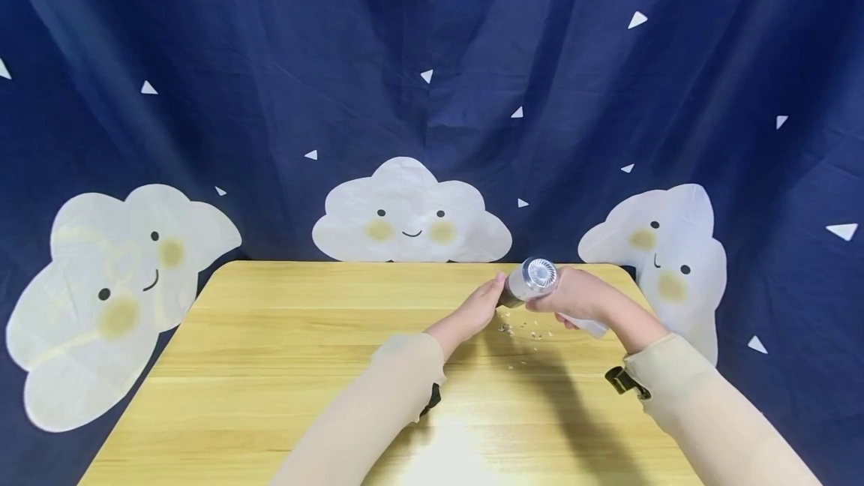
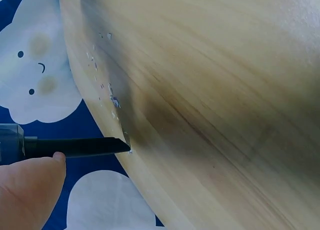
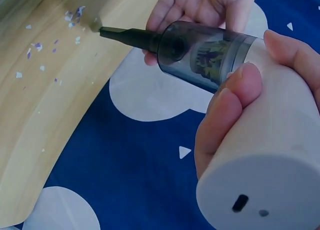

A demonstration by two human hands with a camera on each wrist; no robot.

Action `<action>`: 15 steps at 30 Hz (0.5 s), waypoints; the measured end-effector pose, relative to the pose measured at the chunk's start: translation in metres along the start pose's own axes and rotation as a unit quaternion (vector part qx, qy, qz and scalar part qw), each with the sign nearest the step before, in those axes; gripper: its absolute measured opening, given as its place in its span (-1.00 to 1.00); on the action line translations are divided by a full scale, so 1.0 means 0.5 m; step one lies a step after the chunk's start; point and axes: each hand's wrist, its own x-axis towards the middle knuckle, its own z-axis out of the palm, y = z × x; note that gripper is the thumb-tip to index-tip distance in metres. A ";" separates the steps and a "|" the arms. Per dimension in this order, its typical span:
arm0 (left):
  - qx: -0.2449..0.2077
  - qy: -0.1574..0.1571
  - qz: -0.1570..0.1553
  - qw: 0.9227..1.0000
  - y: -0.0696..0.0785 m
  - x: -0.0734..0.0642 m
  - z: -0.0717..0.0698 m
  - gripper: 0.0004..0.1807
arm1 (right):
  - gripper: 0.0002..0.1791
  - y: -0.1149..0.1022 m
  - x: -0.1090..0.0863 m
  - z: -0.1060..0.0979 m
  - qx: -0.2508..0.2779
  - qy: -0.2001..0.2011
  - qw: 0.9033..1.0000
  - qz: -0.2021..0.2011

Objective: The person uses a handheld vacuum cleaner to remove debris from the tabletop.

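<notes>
A white handheld vacuum cleaner (image 1: 521,285) with a clear grey dust chamber (image 3: 197,55) is held over the far right of the table. My right hand (image 1: 586,297) grips its white body, with fingers wrapped round it in the right wrist view. At the front end, my left hand (image 1: 475,311) holds the base of the black nozzle (image 2: 75,146); part of its grasp is hidden. The nozzle's slanted tip is at the tabletop, close to small white and purple paper scraps (image 3: 80,14). Dark and yellowish bits show inside the chamber.
The light wooden table (image 1: 283,366) has a rounded far edge, close under the vacuum. Behind it hangs a dark blue curtain (image 1: 270,96) with white clouds and triangles. A shadow from the arms crosses the tabletop.
</notes>
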 end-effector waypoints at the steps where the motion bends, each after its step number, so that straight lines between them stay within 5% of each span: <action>1: 0.002 -0.001 -0.002 1.000 0.001 -0.001 0.000 -0.17 | -0.70 0.000 -0.001 0.000 0.001 0.000 1.000 0.001; 15: 0.058 -0.018 -0.012 0.998 0.015 -0.019 -0.002 -0.16 | -0.66 -0.003 -0.020 -0.005 0.016 -0.020 1.000 0.004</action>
